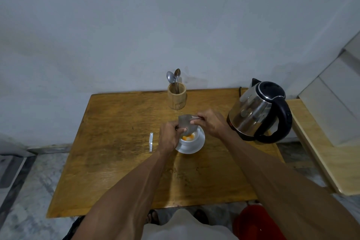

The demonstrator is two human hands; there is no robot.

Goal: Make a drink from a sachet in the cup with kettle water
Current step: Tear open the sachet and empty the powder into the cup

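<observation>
A white cup (pixel 191 141) stands on a white saucer (pixel 198 147) in the middle of the wooden table (pixel 116 152). Orange powder (pixel 188 137) lies inside the cup. Above the cup, both hands hold a silvery sachet (pixel 185 122), tilted with its lower end over the cup. My left hand (pixel 169 137) pinches the sachet's lower left side. My right hand (pixel 211 123) pinches its upper right corner. The steel kettle (pixel 257 111) with a black lid and handle stands to the right of the cup.
A wooden holder (pixel 176 96) with two spoons stands at the table's back edge. A small white strip (pixel 151 142) lies left of the saucer. A light wooden shelf (pixel 319 146) adjoins the table's right side. A red object (pixel 255 222) is on the floor below.
</observation>
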